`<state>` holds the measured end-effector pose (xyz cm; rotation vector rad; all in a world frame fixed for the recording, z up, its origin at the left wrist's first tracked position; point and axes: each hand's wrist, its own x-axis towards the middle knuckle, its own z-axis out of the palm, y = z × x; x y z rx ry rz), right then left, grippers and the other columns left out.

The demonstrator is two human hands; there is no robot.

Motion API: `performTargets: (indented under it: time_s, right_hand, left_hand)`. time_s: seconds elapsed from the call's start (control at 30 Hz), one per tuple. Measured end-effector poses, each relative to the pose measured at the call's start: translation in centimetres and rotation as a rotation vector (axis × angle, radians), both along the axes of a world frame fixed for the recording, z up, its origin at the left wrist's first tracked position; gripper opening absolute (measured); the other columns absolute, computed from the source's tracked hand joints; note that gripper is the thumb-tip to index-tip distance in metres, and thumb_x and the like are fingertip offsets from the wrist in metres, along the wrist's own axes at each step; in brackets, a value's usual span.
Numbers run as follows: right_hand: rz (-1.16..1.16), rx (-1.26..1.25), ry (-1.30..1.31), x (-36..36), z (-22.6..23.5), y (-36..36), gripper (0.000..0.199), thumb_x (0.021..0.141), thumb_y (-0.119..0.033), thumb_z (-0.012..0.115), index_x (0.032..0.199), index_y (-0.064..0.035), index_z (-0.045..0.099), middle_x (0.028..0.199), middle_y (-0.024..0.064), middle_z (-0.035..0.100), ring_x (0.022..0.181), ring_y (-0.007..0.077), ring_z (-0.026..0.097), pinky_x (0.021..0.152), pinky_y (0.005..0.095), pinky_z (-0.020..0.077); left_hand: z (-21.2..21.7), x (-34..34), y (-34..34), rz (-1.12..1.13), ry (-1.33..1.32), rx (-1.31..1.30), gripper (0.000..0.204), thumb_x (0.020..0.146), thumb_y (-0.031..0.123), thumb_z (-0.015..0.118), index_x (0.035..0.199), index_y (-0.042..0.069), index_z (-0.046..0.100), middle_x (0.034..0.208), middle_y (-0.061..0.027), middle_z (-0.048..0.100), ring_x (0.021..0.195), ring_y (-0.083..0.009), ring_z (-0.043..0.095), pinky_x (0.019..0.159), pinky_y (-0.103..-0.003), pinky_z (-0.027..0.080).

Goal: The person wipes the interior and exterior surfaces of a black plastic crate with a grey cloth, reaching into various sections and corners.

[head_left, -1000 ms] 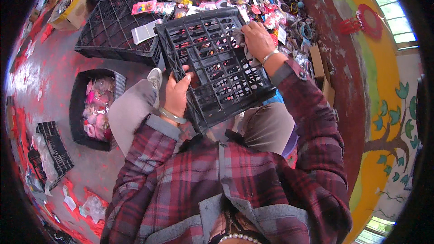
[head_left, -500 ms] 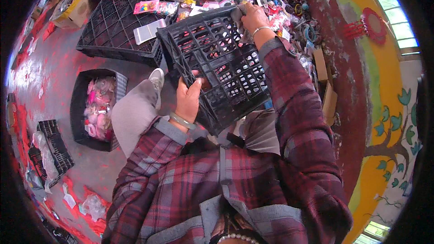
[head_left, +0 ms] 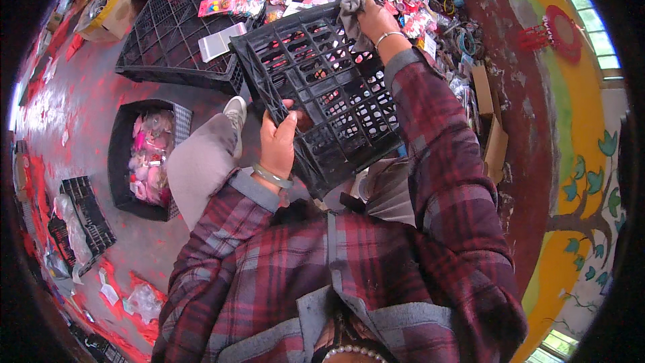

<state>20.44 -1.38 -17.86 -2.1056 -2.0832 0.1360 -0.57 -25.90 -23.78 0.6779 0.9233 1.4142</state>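
Black plastic crate (head_left: 322, 87) gripped by left hand (head_left: 279, 144); right hand (head_left: 376, 23) clutches grey cloth (head_left: 351, 17).

I see my left hand (head_left: 279, 144) gripping the near rim of a black lattice crate (head_left: 322, 87), tilted up on my lap. My right hand (head_left: 373, 21) presses a grey cloth (head_left: 351, 15) against its far edge. Beyond my left hand lies a second black crate (head_left: 168, 47); left of it, a bin of pink packets (head_left: 144, 158).
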Motion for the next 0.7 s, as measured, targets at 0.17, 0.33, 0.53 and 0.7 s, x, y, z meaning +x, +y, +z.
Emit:
performTargets:
  time_s: [0.17, 0.33, 0.53, 0.7]
  right_hand:
    - [0.028, -0.046, -0.041, 0.9, -0.7, 0.4, 0.037, 0.075, -0.028, 0.050, 0.097, 0.0007, 0.058, 0.098, 0.0244, 0.059, 0.097, 0.0373, 0.055, 0.083, 0.0440, 0.0440]
    - [0.186, 0.017, -0.331, 4.0, -3.6, -0.1, 0.023, 0.078, -0.017, 0.047, 0.079, -0.0021, 0.065, 0.088, 0.0168, 0.062, 0.088, 0.0288, 0.059, 0.076, 0.0364, 0.0491]
    - [0.364, -0.111, -0.824, 7.8, 3.3, -4.5, 0.026, 0.074, -0.021, 0.052, 0.089, -0.0034, 0.064, 0.091, 0.0194, 0.062, 0.088, 0.0326, 0.060, 0.077, 0.0405, 0.0477]
    - [0.131, -0.033, 0.005, 11.9, 9.7, -10.7, 0.033, 0.068, -0.020, 0.056, 0.098, -0.0073, 0.060, 0.084, 0.0192, 0.062, 0.080, 0.0323, 0.060, 0.074, 0.0374, 0.0464]
  left_hand:
    - [1.7, 0.3, -0.2, 0.037, 0.076, 0.010, 0.023, 0.087, 0.009, 0.044, 0.108, 0.001, 0.044, 0.091, -0.0067, 0.058, 0.081, -0.0126, 0.053, 0.075, -0.027, 0.042]
    - [1.4, 0.6, -0.1, 0.039, -0.004, 0.026, 0.023, 0.085, 0.006, 0.046, 0.107, -0.001, 0.044, 0.086, -0.0071, 0.058, 0.077, -0.0117, 0.054, 0.072, -0.026, 0.043]
    - [1.7, 1.1, 0.0, -0.006, 0.086, 0.047, 0.020, 0.086, 0.007, 0.045, 0.104, 0.001, 0.046, 0.087, -0.0081, 0.058, 0.077, -0.0132, 0.055, 0.073, -0.027, 0.044]
    - [0.1, 0.9, 0.7, -0.012, 0.024, 0.048, 0.019, 0.086, 0.007, 0.045, 0.104, 0.002, 0.047, 0.087, -0.0073, 0.058, 0.076, -0.0129, 0.054, 0.073, -0.026, 0.043]
